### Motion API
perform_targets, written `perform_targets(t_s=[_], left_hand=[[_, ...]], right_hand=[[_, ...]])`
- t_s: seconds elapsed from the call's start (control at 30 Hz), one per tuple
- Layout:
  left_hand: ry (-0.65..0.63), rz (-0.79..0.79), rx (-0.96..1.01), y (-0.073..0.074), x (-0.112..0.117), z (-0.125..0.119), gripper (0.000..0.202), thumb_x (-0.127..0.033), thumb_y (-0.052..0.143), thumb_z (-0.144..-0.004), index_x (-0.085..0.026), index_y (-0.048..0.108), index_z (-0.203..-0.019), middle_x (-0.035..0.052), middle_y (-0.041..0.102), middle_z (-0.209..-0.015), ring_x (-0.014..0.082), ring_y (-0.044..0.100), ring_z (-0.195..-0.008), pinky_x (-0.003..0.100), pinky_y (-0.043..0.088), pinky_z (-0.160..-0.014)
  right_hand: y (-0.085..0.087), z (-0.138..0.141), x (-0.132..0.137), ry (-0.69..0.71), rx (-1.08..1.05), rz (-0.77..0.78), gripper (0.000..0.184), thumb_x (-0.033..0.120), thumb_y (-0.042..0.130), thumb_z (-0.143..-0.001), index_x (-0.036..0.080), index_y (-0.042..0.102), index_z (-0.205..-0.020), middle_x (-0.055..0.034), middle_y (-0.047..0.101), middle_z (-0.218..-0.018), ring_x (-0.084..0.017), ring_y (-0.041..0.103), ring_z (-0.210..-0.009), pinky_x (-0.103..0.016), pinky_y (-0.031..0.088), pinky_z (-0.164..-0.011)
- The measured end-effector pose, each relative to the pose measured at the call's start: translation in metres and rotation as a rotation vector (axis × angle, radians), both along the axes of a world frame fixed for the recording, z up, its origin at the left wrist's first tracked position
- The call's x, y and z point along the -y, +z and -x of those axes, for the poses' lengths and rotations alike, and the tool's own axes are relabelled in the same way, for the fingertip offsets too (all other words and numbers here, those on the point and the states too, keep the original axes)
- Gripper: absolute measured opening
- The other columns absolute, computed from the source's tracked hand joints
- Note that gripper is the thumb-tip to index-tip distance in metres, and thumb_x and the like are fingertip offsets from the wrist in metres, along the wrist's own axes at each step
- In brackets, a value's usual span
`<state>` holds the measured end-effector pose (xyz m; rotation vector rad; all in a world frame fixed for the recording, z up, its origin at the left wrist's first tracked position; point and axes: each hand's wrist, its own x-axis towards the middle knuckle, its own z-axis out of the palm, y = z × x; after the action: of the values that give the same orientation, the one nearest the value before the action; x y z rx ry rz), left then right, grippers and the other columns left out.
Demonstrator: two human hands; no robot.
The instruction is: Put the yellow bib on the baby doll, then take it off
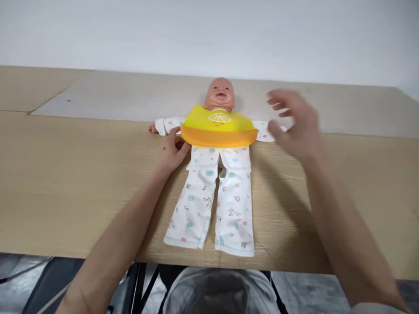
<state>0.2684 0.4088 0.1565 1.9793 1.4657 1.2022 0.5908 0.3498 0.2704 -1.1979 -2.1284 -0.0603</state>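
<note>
A baby doll [221, 92] lies on its back with its arms out to the sides. It wears a white printed top with long sleeves [173, 124] and white printed trousers [234, 209]. Over its chest is a yellow bib [199, 117] with a citrus-slice print and an orange pouch along the bottom. My left hand [173, 150] rests at the bib's left edge, fingers loosely bent and thumb apart, with no clear grip. Raised to the right of the doll, my right hand [296, 124] is blurred, its fingers spread and holding nothing; it partly covers the doll's right-side sleeve.
The wooden table [81, 183] has a pale grey panel [131, 93] along its back, against a white wall [209, 35]. Below the front edge are dark chair or frame parts [140, 283] and grey cloth [212, 292] at my lap.
</note>
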Motion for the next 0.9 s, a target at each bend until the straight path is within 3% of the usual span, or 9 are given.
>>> perform_targets(t_s=[0.1,0.2,0.27,0.47,0.67,0.8,0.9], left_hand=[[0.087,-0.086,-0.074,0.004,0.007,-0.003,0.071,-0.030,0.059,-0.075,-0.015,0.036,-0.140,0.0011,0.068,-0.078,0.0108,0.054,-0.056,0.025,0.044,-0.061],[0.114,-0.138,-0.159,0.009,0.010,-0.004,0.060,-0.031,0.059,-0.076,-0.017,0.049,-0.133,0.0024,0.069,-0.080,0.0116,0.056,-0.060,0.025,0.045,-0.064],[0.119,-0.182,-0.162,0.012,0.011,-0.006,0.046,-0.033,0.056,-0.080,-0.017,0.059,-0.123,0.0026,0.068,-0.076,0.0121,0.056,-0.061,0.025,0.046,-0.066],[0.212,-0.225,-0.044,0.015,0.014,-0.013,0.038,-0.032,0.055,-0.080,-0.015,0.067,-0.112,0.0038,0.066,-0.075,0.0118,0.057,-0.064,0.025,0.046,-0.066],[0.150,-0.115,0.004,0.011,0.024,-0.012,0.041,-0.028,0.056,-0.073,-0.017,0.066,-0.111,-0.0036,0.051,-0.056,0.0092,0.045,-0.051,0.023,0.040,-0.057],[0.194,0.012,0.115,0.018,0.022,-0.003,0.048,-0.021,0.054,-0.066,-0.018,0.063,-0.112,-0.0093,0.031,-0.045,0.0074,0.029,-0.042,0.021,0.030,-0.049],[0.306,0.089,0.337,0.034,0.005,0.002,0.043,-0.019,0.050,-0.063,-0.019,0.064,-0.103,-0.0081,0.033,-0.045,0.0075,0.030,-0.042,0.021,0.027,-0.046]], right_hand=[[-0.011,0.012,-0.003,0.020,0.211,0.040,0.053,0.025,0.052,-0.085,0.025,0.044,-0.138,-0.0092,0.046,-0.139,-0.028,0.041,-0.129,-0.051,0.042,-0.105],[-0.027,0.023,-0.001,-0.022,0.366,0.122,0.058,0.023,0.053,-0.083,0.025,0.043,-0.140,-0.0098,0.042,-0.144,-0.031,0.039,-0.131,-0.052,0.043,-0.104],[-0.033,0.030,0.000,-0.070,0.424,0.164,0.055,0.019,0.052,-0.082,0.022,0.048,-0.136,-0.0104,0.048,-0.140,-0.031,0.045,-0.127,-0.050,0.045,-0.102],[-0.022,0.041,0.005,-0.140,0.346,0.187,0.043,0.017,0.040,-0.087,0.021,0.060,-0.125,-0.0053,0.064,-0.123,-0.024,0.061,-0.111,-0.041,0.050,-0.093],[-0.015,0.037,0.018,-0.015,0.391,0.398,0.049,0.025,0.047,-0.087,0.023,0.053,-0.136,-0.0054,0.056,-0.136,-0.027,0.054,-0.125,-0.046,0.048,-0.103],[-0.009,0.020,0.006,0.045,0.157,0.456,0.046,0.025,0.054,-0.083,0.026,0.059,-0.128,-0.0019,0.059,-0.132,-0.022,0.055,-0.124,-0.043,0.046,-0.107],[-0.007,0.003,-0.028,-0.047,-0.190,0.504,0.035,0.029,0.058,-0.079,0.021,0.067,-0.112,-0.0043,0.067,-0.118,-0.020,0.063,-0.107,-0.035,0.052,-0.094]])
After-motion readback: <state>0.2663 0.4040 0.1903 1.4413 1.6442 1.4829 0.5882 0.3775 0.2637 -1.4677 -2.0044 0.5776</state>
